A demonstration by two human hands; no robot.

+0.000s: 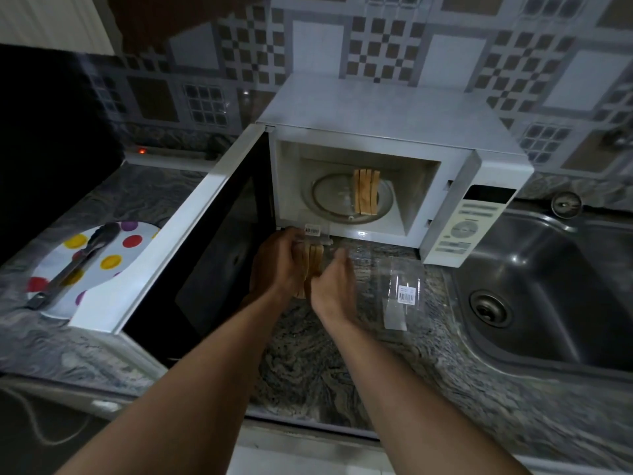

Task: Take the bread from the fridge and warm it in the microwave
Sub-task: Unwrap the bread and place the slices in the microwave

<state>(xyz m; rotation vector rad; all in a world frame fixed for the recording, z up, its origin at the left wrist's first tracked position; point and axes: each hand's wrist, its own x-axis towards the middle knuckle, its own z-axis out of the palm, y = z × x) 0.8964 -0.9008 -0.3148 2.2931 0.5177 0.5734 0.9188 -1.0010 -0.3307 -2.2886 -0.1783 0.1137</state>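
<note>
Some bread (315, 262) is hidden between left hand (279, 265) and right hand (335, 286).

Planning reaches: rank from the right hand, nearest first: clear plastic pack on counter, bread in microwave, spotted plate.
1. clear plastic pack, just right of the right hand
2. bread, ahead inside the microwave
3. spotted plate, far left, behind the door

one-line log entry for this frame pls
microwave door open | bread slices on turntable | left hand holds bread pack | right hand at pack, grip unclear | clear wrapper on counter
</note>
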